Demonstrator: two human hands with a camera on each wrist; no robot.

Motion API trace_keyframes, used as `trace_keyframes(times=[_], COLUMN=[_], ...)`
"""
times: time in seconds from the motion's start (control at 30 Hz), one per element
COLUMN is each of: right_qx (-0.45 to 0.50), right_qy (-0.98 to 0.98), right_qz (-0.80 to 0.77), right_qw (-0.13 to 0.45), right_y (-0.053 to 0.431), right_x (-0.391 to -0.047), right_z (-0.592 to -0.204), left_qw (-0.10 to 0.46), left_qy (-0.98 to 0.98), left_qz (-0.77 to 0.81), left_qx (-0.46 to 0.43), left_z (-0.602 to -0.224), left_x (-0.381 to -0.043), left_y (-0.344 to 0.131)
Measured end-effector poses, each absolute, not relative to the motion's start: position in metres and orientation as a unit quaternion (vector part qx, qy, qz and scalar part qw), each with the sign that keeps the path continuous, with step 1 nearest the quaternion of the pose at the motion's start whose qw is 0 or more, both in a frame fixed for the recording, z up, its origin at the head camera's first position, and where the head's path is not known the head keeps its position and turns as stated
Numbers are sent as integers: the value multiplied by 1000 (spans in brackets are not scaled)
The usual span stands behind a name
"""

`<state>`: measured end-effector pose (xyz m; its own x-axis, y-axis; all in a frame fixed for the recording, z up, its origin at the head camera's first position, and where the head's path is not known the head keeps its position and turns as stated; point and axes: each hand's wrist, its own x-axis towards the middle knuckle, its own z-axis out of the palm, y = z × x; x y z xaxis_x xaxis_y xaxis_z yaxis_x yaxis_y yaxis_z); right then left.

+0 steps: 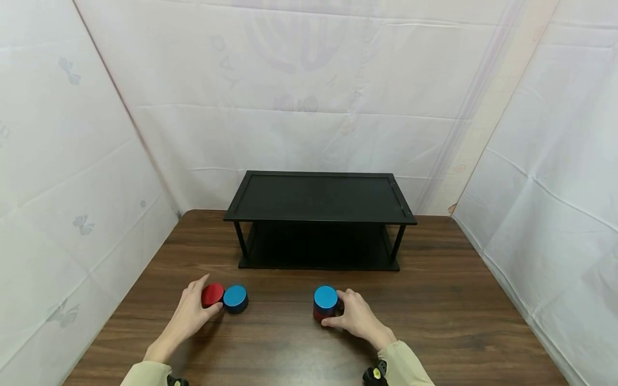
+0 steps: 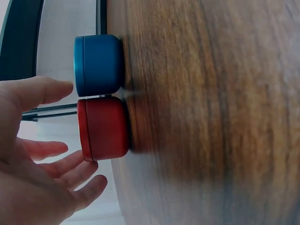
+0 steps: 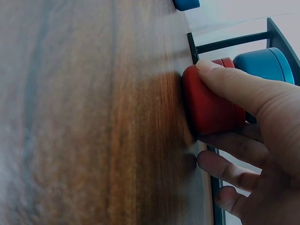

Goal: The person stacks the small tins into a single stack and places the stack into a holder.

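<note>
On the left of the table a red tin and a blue tin stand side by side, both upright. My left hand is spread around the red tin; the left wrist view has the thumb apart from it and the fingertips right at its lid edge. To the right, another blue tin sits on top of a second red tin. With thumb and fingers, my right hand grips the lower red tin of this stack. The stack's lower part is partly hidden by the hand.
A black two-level rack stands at the back of the brown wooden table. Its upper shelf overhangs the lower one, with posts at the corners. White sheets hang behind and on both sides.
</note>
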<state>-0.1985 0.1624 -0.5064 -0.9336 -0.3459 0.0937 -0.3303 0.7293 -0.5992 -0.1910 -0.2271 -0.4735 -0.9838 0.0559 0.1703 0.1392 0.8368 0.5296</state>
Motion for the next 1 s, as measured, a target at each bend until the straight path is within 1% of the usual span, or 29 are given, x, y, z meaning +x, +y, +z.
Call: trace_keyframes(times=[0.37,0.73,1.0], right_qx=[-185,-183,-182], right_qy=[931,930,930], right_qz=[-315,-318,-318], right_qw=[10,12,13], right_y=[163,163,163], right_x=[-200,-200,-201], right_z=[-507,-508,-508], left_qw=[55,37,41], left_qy=[-956,-955,-955], left_qz=[-284,-291,-293], left_qx=[-50,-31,-19], left_z=[-484,-484,-490], left_x=[-197,-201,-205], left_y=[-231,-232,-235])
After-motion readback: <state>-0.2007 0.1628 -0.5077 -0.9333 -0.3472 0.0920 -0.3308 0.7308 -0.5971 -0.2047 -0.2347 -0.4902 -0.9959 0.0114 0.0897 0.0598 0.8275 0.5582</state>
